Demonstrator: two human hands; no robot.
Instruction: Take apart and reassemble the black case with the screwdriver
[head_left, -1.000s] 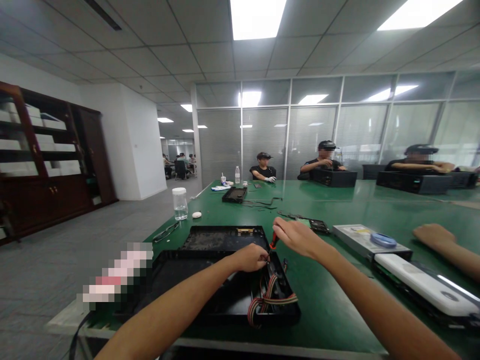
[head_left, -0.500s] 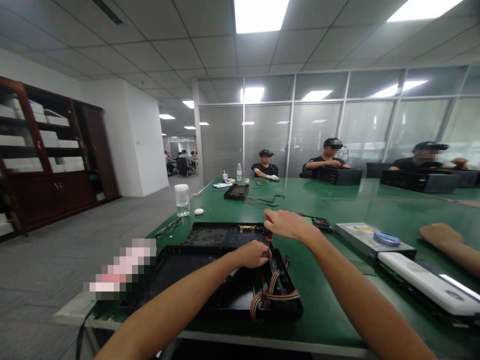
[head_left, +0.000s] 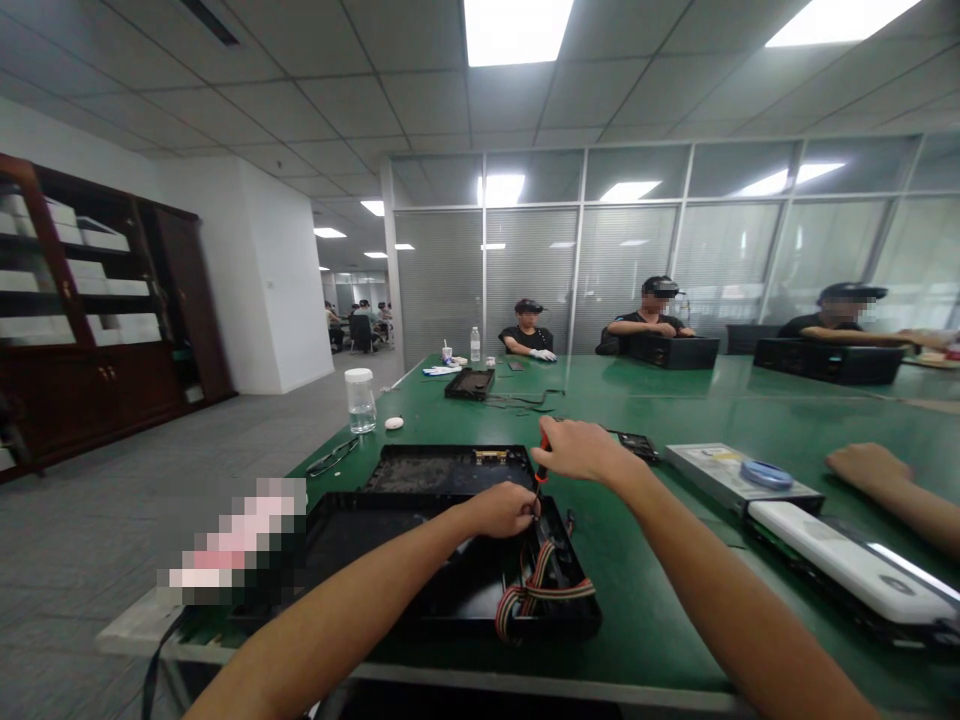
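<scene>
My right hand (head_left: pixel 581 452) grips the red-and-black handle of a screwdriver (head_left: pixel 541 461) held upright over the right rim of an open black computer case (head_left: pixel 420 585). My left hand (head_left: pixel 504 508) pinches something small at the screwdriver's tip; what it is cannot be made out. A striped ribbon cable (head_left: pixel 534 590) loops out of the case at its near right corner. A flat black case panel (head_left: pixel 442 469) lies just behind the case.
On the green table (head_left: pixel 675 590) an optical drive (head_left: pixel 739 478) with a blue ring on it and a white-topped unit (head_left: pixel 847 565) lie to the right. Another person's hand (head_left: pixel 870 468) rests there. A lidded jar (head_left: pixel 361 402) stands at left. Three people sit at the far side.
My right hand has shifted slightly with the screwdriver, up and left and then a little right again. My left hand stays at the tip.
</scene>
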